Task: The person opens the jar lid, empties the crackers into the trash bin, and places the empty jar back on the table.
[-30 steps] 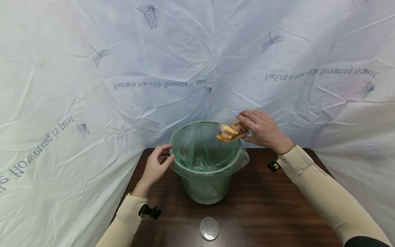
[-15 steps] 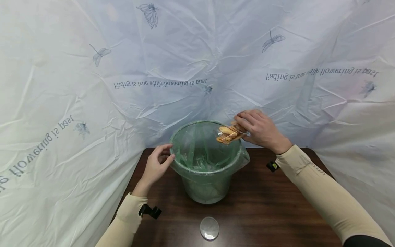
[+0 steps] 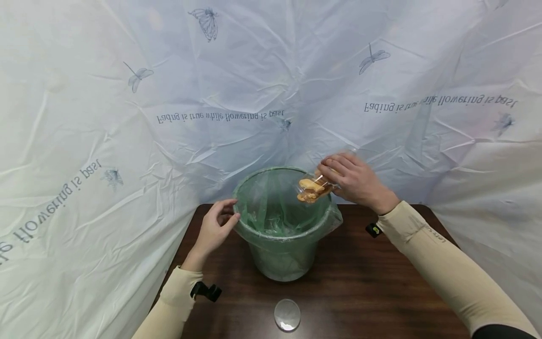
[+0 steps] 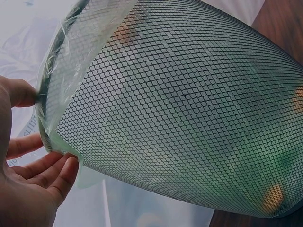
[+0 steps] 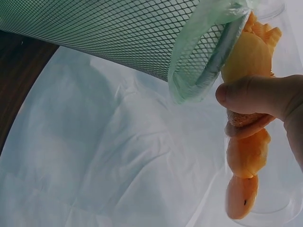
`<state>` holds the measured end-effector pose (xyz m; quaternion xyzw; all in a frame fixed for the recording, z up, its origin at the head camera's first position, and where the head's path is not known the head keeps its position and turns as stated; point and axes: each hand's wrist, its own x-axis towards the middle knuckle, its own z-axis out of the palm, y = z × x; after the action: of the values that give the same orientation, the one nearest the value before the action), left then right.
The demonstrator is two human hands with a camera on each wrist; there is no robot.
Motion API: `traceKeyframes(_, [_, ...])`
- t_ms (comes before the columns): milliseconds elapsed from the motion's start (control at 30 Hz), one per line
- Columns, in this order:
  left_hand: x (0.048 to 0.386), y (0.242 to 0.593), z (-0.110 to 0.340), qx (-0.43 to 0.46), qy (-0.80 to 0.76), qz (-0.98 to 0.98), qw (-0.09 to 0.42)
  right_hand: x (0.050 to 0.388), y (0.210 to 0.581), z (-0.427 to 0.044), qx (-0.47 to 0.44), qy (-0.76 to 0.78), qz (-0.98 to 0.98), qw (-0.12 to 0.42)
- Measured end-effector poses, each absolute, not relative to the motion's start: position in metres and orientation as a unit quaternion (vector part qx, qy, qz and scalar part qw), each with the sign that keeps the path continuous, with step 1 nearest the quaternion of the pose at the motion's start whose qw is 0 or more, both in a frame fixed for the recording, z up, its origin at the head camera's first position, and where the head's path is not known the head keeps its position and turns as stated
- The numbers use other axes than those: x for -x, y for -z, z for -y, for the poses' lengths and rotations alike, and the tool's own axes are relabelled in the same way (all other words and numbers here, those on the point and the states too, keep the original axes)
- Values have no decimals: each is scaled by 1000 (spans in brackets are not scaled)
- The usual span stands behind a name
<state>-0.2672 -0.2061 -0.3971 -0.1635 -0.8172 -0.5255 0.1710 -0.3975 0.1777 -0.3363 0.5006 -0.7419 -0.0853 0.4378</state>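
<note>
Two hands (image 3: 213,228) (image 3: 356,180), one tilted jar (image 3: 312,188), one bin (image 3: 282,260).

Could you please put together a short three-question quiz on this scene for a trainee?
1. Multiple choice: what is the right hand holding?
A) A folded cloth
B) A clear container with orange-brown pieces inside
C) A metal spoon

2. True or false: the clear round disc lies inside the green-lined bin.

3. Fill in the missing word: the left hand touches the bin's ____.

Key:
1: B.
2: False; it lies on the dark table, on the side of the bin nearer the person.
3: rim.
</note>
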Motion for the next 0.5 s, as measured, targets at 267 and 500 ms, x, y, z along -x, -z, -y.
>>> traceKeyframes(267, [266, 397, 205, 167, 523, 818, 171, 396, 338, -174, -521, 106, 721, 444])
traceKeyframes(500, [266, 396, 205, 172, 524, 816, 172, 390, 339, -172, -526, 143, 716, 437])
